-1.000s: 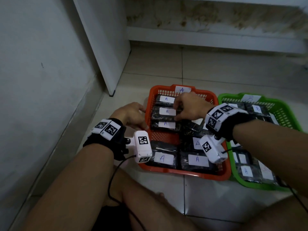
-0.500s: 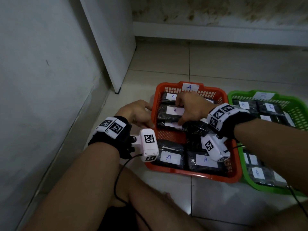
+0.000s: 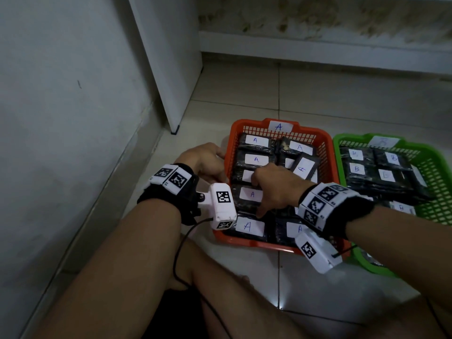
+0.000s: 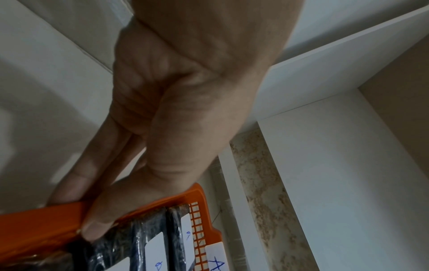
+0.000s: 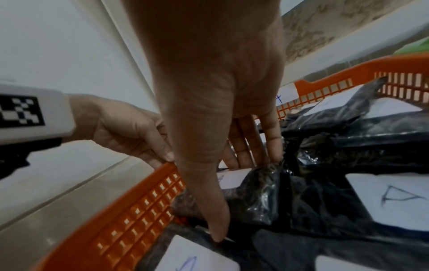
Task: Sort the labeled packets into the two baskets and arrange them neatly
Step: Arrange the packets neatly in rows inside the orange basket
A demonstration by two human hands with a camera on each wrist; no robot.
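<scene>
Left hand: left hand (image 3: 208, 160) at the left rim of the orange basket (image 3: 226, 172); in the left wrist view the thumb lies over the rim and the fingers run down its outer side, so it pinches the wall and appears to steady it.
Orange basket: tagged A on its far wall; holds black packets with white A labels in two columns.
Left column: packets (image 3: 254, 159) lie flat in a row, labels up, looking tidy.
Right hand: right hand (image 3: 278, 189) reaches into the middle of the orange basket, fingers straight and spread, tips pressing down on packets; thumb tip pushed into the gap above the near-left packet (image 3: 248, 226). It grips nothing.
Right column: one packet (image 3: 304, 167) sits tilted, propped across its neighbours; this one looks unsettled.
Green basket: green basket (image 3: 437, 172) just beside, to the right; B packets (image 3: 357, 168) inside, mostly flat, near end hidden by the right arm.
Loose packets: none seen on the floor.
Progress: sorting appears done; judged remaining, straightening the orange basket's right column, perhaps checking the green one.
</scene>
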